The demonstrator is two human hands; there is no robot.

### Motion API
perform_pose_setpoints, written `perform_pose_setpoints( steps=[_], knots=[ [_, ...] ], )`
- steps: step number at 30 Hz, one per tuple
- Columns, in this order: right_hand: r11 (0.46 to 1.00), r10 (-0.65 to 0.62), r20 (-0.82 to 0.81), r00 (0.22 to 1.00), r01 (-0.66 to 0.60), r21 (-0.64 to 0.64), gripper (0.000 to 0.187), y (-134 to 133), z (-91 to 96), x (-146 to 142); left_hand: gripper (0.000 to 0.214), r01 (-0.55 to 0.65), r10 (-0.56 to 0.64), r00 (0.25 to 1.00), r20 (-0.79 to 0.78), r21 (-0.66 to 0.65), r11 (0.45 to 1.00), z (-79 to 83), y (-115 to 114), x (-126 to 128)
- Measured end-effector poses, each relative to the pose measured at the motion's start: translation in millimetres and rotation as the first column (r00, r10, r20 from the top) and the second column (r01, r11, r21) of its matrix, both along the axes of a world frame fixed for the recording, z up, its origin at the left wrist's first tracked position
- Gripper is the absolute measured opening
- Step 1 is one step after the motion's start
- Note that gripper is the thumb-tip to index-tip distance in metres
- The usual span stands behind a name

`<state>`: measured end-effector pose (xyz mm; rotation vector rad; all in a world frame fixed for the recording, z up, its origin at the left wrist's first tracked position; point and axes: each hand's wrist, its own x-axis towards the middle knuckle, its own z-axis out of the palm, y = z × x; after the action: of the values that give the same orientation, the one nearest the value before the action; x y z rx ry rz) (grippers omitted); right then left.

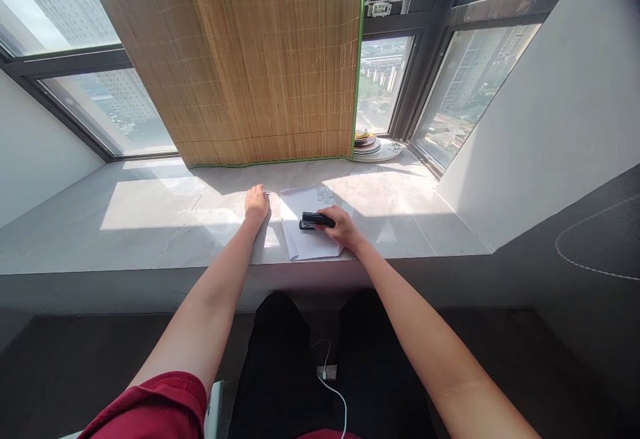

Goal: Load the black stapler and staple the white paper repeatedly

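My right hand (342, 226) is wrapped round a black stapler (316, 220), holding it level over white sheets of paper (305, 246). Some dark print or drawing shows near the top of the paper, and its lower left corner curls slightly. To the left of the sheets, my left hand (257, 204) rests on the pale stone windowsill (140, 226) with its fingers curled in. Something small and thin shows by its fingertips, too small to name, and whatever the fingers enclose is hidden.
A bamboo blind (270, 66) with green edging hangs down behind the sill. Stacked plates (377, 150) stand at the back right by the window frame. The sill's front edge runs just below the paper. A white cable (340, 396) hangs between my legs.
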<state>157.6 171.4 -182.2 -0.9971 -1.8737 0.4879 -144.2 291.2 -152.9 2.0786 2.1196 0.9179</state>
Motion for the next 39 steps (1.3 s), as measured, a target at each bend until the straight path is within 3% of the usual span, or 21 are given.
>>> perform_pose_setpoints(
  steps=[3,6,8,10,14,19,25,31,35,39],
  knots=[
    [0.999,-0.032,0.059,0.998,0.032,0.012,0.027,0.2,1.5,-0.5,0.045,-0.029,0.019,0.986,0.166,0.06,0.998,-6.0,-32.0,23.1],
    [0.994,-0.108,0.001,0.994,0.108,0.01,0.029,2.6,1.7,1.9,0.036,0.321,-0.311,0.936,0.163,-0.038,0.946,-19.6,-68.0,50.9],
    [0.988,-0.154,-0.02,0.988,0.155,0.002,0.027,4.6,1.6,4.1,0.038,0.412,-0.401,0.909,0.113,-0.107,0.905,-27.0,-85.2,64.4],
    [0.979,-0.203,-0.041,0.978,0.203,-0.021,0.027,6.0,2.0,6.0,0.042,0.428,-0.422,0.904,0.075,-0.158,0.89,-29.9,-94.5,71.2],
    [0.967,-0.251,-0.096,0.963,0.245,-0.069,0.028,6.5,4.2,7.7,0.052,0.477,-0.476,0.877,0.064,-0.225,0.85,-26.2,-97.5,70.4],
    [0.988,-0.145,-0.098,0.985,0.14,-0.063,0.028,4.3,5.1,7.3,0.066,0.519,-0.51,0.854,0.102,-0.249,0.818,-19.9,-97.5,64.9],
    [0.997,-0.05,-0.097,0.994,0.044,-0.063,0.028,3.5,5.5,3.5,0.069,0.531,-0.531,0.844,0.074,-0.245,0.811,-15.9,-103.0,65.3],
    [0.99,-0.121,0.122,0.985,0.129,-0.062,0.07,-7.5,5.0,30.6,0.072,0.481,-0.483,0.875,0.039,-0.186,0.857,-17.0,-105.0,71.0],
    [0.982,-0.165,0.059,0.985,0.169,-0.078,0.047,-24.1,0.5,50.1,0.077,0.472,-0.471,0.881,0.052,-0.172,0.865,-19.3,-105.3,74.9],
    [0.972,-0.236,0.041,0.971,0.236,0.0,0.033,-31.3,-0.1,51.2,0.081,0.476,-0.451,0.878,0.163,-0.178,0.862,-20.0,-106.3,75.1]
  ],
)
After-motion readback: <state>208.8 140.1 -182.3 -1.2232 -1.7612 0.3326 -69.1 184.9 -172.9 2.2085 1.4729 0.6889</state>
